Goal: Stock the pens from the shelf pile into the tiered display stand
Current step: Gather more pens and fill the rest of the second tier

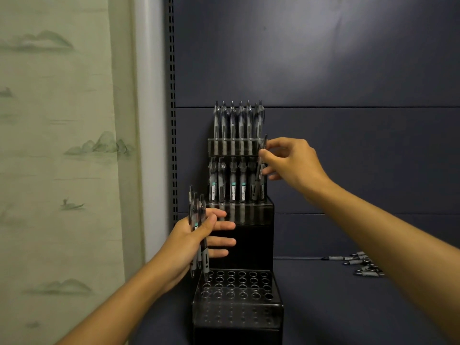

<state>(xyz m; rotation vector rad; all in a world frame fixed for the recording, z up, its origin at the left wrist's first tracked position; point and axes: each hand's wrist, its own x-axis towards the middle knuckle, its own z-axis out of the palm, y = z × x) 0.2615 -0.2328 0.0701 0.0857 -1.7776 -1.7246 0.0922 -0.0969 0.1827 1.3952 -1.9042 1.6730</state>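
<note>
Where the dark blue shelf meets its matching back panel, a slotted metal upright runs down the left edge, and beyond it hangs a pale curtain printed with faint green hills. A black tiered display stand sits on the shelf against the panel. Its top tier holds a full row of pens standing upright; the middle tier holds another row, labels facing out; the front tier shows only open round holes. The right hand pinches one pen, slightly tilted, at the right end of the middle tier. The left hand holds a small bundle of pens under the thumb, fingers extended, just left of the stand. The shelf pile lies loose to the far right, well apart from the stand.
</note>
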